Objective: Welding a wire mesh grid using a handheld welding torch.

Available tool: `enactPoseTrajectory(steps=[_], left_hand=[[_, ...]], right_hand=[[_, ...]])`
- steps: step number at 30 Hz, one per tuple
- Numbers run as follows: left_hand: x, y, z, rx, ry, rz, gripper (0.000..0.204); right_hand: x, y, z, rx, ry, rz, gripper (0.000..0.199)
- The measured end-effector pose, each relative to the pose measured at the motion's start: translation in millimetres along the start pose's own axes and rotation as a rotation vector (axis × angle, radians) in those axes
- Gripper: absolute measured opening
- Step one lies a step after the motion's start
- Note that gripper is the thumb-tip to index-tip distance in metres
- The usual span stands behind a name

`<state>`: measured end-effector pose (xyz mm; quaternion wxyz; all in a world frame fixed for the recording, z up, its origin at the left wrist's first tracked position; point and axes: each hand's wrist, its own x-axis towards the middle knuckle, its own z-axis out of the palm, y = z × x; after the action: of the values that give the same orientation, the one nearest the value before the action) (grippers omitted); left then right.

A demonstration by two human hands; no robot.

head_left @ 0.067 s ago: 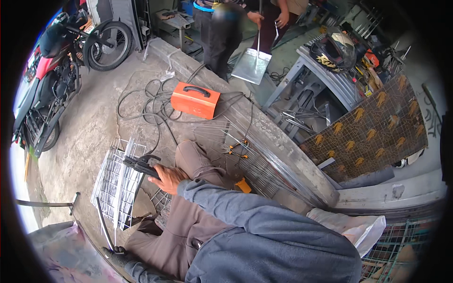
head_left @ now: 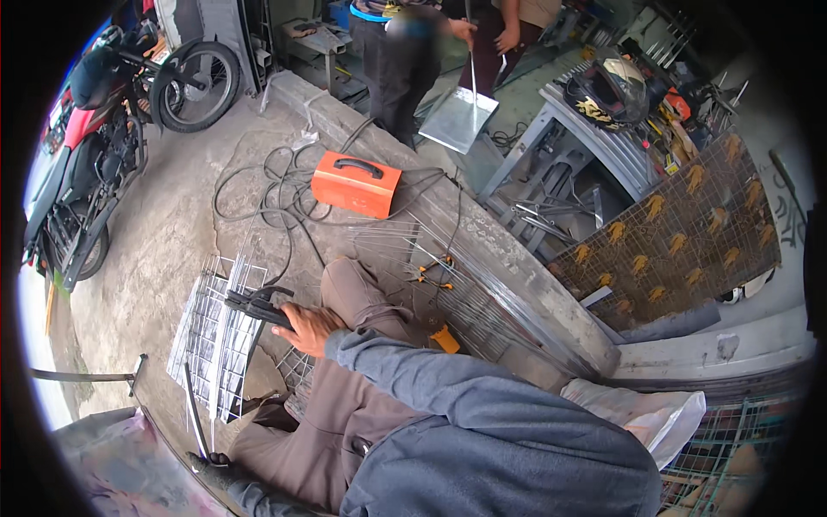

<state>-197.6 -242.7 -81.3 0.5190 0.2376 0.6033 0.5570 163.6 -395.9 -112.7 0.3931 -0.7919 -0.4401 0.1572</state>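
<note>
My bare right hand [head_left: 312,331] is closed round the handle of a black welding electrode holder [head_left: 257,305], above the right side of a wire mesh piece [head_left: 200,349]. The mesh is a silvery grid of thin rods on the concrete floor, left of my bent legs. Down at the lower left, my left hand [head_left: 212,472], in a dark glove, is closed round the lower end of a narrow dark metal bar [head_left: 195,414]. A pale thin rod [head_left: 214,431] runs from beside that hand up over the mesh; whether it is also gripped, I cannot tell.
An orange welding machine [head_left: 357,185] with looped black cable [head_left: 276,194] stands ahead. Pliers [head_left: 435,269] and bundled wire rods [head_left: 482,319] lie by a concrete curb [head_left: 517,258]. A motorcycle [head_left: 95,155] is at far left. Two people stand beyond; one holds a metal dustpan [head_left: 459,122].
The upper end of the dark bar in my left hand has shifted slightly right. The mesh has moved a little too. My right hand is almost still.
</note>
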Motion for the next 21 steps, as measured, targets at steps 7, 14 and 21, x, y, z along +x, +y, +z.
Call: enactPoseTrajectory(steps=[7,14,21], left_hand=[[-4.2,4.8,-10.5,0.007,-0.066,-0.019,0.032],[49.0,-6.0,-62.2,-0.266,-0.134,-0.218,0.036],[28.9,-1.3,-43.2,-0.205,-0.123,-0.200,0.034]], right_hand=[[4.1,2.7,2.6,0.035,0.069,0.009,0.048],[3.3,-0.5,6.4,-0.033,0.043,-0.043,0.051],[-0.9,-3.7,-8.4,0.061,-0.003,0.037,0.052]])
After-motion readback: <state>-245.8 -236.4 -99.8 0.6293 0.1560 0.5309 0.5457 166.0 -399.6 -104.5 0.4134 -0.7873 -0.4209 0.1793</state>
